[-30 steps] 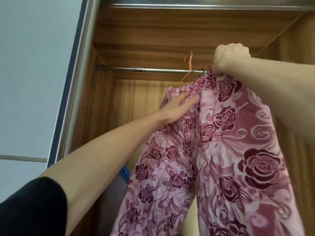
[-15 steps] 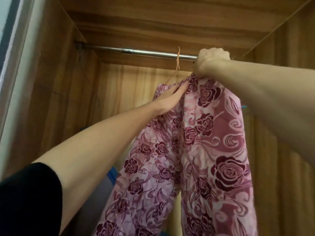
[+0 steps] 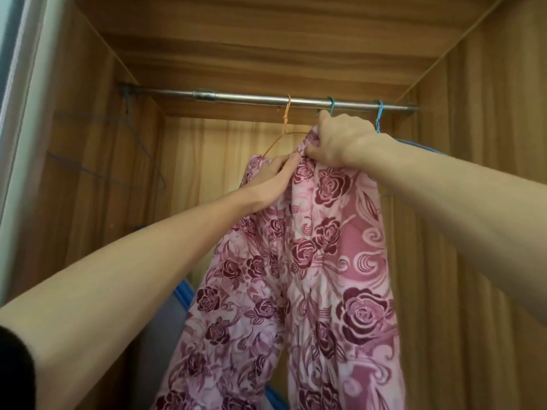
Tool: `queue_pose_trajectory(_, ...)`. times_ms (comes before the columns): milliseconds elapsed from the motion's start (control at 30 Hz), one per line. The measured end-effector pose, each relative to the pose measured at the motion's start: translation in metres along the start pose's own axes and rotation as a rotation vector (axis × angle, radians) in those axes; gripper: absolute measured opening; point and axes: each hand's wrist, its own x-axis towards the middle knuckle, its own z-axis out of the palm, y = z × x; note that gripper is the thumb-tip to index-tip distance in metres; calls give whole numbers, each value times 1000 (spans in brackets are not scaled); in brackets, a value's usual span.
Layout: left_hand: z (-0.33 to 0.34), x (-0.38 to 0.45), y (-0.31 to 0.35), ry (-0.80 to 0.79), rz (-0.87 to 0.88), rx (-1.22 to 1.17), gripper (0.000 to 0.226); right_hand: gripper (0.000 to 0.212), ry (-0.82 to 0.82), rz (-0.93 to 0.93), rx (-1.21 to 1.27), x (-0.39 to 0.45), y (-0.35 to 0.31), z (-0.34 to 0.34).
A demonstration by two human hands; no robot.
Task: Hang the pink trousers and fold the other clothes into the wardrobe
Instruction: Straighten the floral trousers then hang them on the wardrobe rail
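The pink trousers (image 3: 299, 261), printed with dark roses, hang inside the wooden wardrobe (image 3: 488, 202) from an orange wire hanger (image 3: 285, 119), whose hook now sits over the steel rail (image 3: 236, 97); a second ago it was still short of the rail. The right hand (image 3: 340, 140) grips the gathered waistband with curled fingers, just below the rail. The left hand (image 3: 273, 180) has moved up to the waistband from lower on the cloth, its fingertips pinching the fabric beside the right thumb. Two blue wire hangers (image 3: 379, 116), unseen before, hang on the rail to the right.
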Motion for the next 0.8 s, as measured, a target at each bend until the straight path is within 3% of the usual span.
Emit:
queue_pose_trajectory(200, 8, -21, 11, 31, 90, 52, 62, 56, 129, -200, 81, -44, 23, 9)
queue_pose_trajectory(367, 23, -62, 12, 91, 158, 126, 70, 67, 286, -274, 154, -110, 50, 38)
queue_pose_trajectory(500, 41, -114, 20, 124, 195, 214, 56, 67, 299, -228, 257, -167, 62, 57)
queue_pose_trajectory(800, 62, -199, 15, 226, 163, 512, 53, 68, 219, -169, 381, -245, 74, 74)
